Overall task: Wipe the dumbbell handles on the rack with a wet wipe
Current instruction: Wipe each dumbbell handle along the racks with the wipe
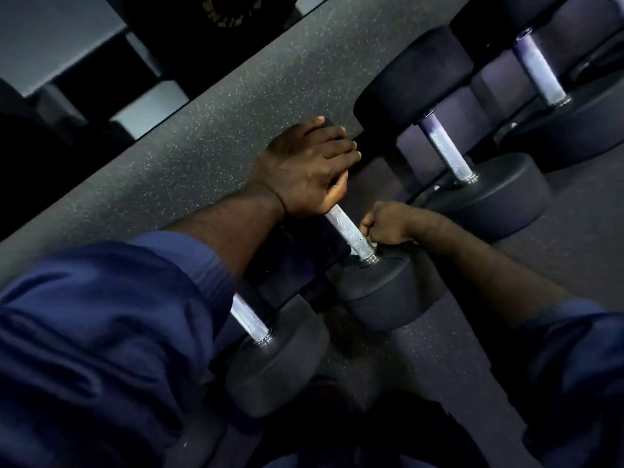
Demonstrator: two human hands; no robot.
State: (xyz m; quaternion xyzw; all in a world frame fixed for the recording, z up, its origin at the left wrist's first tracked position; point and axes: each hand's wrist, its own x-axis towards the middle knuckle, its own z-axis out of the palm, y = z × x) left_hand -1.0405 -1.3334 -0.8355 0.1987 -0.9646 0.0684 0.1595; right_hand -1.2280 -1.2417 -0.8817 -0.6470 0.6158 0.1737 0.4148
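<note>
Four dumbbells are lying in a row that is running from near left to far right across a dark speckled floor; I cannot tell whether a rack is under them.

Left hand is wrapping closed around the far end of the handle of the second dumbbell, fingers curled over the bar. The knurled metal is showing bare between the two hands.

Right hand is sitting at the near end of the same handle, just beside the collar, fingers bunched and pinched together. Something pale is peeking out at the fingertips; too small and dim to say whether it is the wet wipe.

Both forearms are coming out of dark blue sleeves, pushed up.

Nearest dumbbell is lying partly under the left forearm, its bar half hidden. Third dumbbell and fourth dumbbell are resting further right, untouched.

Lighting is dim; the far left background is blurred.
</note>
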